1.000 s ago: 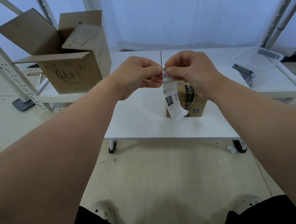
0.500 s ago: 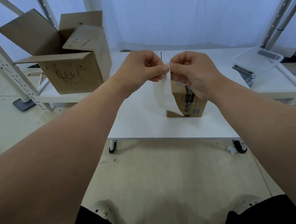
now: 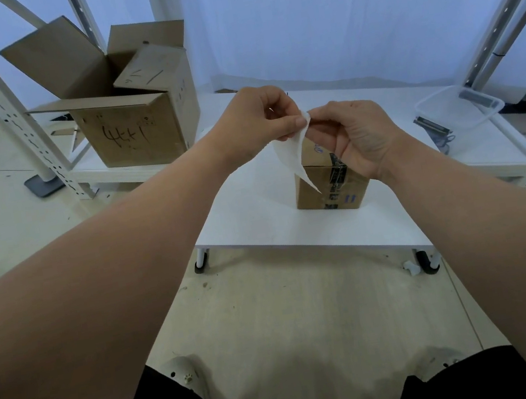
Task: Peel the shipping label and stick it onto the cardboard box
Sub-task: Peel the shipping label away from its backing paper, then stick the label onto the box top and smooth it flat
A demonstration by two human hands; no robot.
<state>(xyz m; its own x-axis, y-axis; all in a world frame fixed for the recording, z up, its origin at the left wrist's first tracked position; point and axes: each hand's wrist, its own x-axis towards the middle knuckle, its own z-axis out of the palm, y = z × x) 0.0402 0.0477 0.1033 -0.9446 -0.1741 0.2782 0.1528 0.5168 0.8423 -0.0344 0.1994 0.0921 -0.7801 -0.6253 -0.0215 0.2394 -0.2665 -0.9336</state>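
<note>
A small taped cardboard box stands on the low white table. Above it I hold a white shipping label, its blank side toward me, hanging down in a curl to a pointed corner. My left hand pinches its top edge between thumb and forefinger. My right hand has its fingers curled and pinches the same top edge from the other side. Both hands hover just above and in front of the box, hiding part of its top.
A large open cardboard box with handwriting sits on a low white shelf at the left, beside a perforated metal upright. A clear plastic bin rests at the right. A white curtain hangs behind. My shoes show on the floor below.
The label has turned from its printed side to its blank side. My hands have drawn slightly apart at its top edge, and the sheet hangs more curled toward the left.
</note>
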